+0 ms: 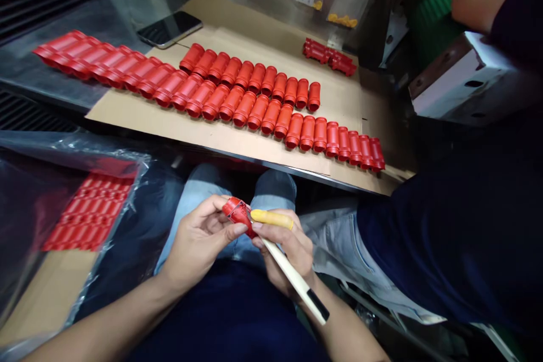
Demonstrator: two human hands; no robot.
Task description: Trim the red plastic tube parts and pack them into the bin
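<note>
Above my lap, my left hand holds a short red plastic part between thumb and fingers. My right hand grips a slim tool with a pale handle and a dark end band, its tip at the red part. A yellow cover sits on one finger of that hand. The tool's tip is too small to make out. Beyond my knees, rows of similar red parts lie side by side on cardboard.
A phone lies at the table's back left. More red pieces sit at the back right. At lower left, a plastic-lined box holds red parts. Another person sits close on my right, beside a white metal block.
</note>
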